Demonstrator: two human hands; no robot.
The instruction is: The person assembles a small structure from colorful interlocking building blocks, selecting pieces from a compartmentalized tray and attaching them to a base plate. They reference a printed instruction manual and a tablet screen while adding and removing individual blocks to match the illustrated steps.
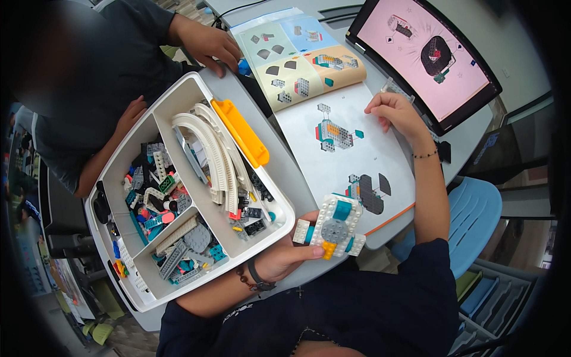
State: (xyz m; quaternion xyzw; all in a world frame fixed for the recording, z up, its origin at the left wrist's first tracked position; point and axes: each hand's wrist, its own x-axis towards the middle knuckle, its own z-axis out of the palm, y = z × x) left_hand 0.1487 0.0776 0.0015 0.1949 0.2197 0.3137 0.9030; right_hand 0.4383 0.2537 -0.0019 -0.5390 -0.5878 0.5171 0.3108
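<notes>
My left hand, at the lower middle, grips a building-brick model from its left side, thumb in front. The model is mostly white, with teal parts, a grey round plate and yellow-orange pieces. My right hand hovers at or rests on the right edge of an open instruction booklet. Its fingers are curled together; whether the page or something small is between them cannot be made out. Pictures of brick assemblies cover the booklet's pages, and its upper page bulges up in a curve.
A white divided bin with an orange latch holds loose bricks and curved white track pieces. A screen showing a brick model stands behind the booklet. Across the bin sits another person, one hand near the booklet. A blue chair is at right.
</notes>
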